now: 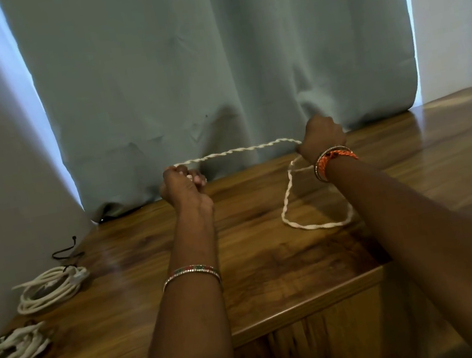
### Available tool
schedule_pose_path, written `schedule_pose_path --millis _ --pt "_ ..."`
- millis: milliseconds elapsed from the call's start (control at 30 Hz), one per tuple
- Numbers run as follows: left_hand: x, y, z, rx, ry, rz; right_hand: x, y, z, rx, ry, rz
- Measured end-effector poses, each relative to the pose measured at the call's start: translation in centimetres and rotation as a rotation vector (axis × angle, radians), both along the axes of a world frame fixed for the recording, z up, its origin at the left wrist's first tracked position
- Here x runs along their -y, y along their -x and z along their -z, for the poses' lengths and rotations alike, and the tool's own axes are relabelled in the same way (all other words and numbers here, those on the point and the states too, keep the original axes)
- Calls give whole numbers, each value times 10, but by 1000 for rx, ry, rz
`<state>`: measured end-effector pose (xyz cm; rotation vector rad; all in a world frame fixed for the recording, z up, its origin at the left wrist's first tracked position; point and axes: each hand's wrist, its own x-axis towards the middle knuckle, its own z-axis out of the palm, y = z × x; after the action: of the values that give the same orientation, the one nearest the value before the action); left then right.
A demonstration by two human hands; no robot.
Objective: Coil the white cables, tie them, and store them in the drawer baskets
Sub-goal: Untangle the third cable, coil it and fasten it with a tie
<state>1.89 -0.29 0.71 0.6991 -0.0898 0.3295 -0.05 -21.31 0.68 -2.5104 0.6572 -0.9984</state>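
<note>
Wooden cabinet top (275, 266): two coiled white cables by its left edge
Twisted white cable (239, 150): stretched left–right near the back edge, slack looping under the right wrist
Left hand (184, 188): fisted on one end
Right hand (323, 136): fisted on the other, farther back

Twisted white cable (236, 151) taut mid-frame, tail looping lower right; my two coiled cables (50, 287) lie far left.
</note>
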Motion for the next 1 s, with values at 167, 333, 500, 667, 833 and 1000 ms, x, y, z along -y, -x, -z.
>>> schedule_pose_path --millis 167,333,500,667,833,1000 --pt "-6 -2 1 -139 135 -177 -7 -2 -1 -39 20 -1" --pt "-24 -22 5 -203 -188 -322 -5 -2 1 -44 250 -251" --pt "12 0 23 250 -1097 -411 -39 9 -7 -199 168 -563" --pt "24 13 37 477 -1547 -394 -43 20 -24 -228 -350 -746" --pt "21 14 33 433 -1609 -408 -31 27 -32 -180 -795 -987" --pt "14 18 30 285 -1501 -575 -19 31 -32 -72 -789 -847"
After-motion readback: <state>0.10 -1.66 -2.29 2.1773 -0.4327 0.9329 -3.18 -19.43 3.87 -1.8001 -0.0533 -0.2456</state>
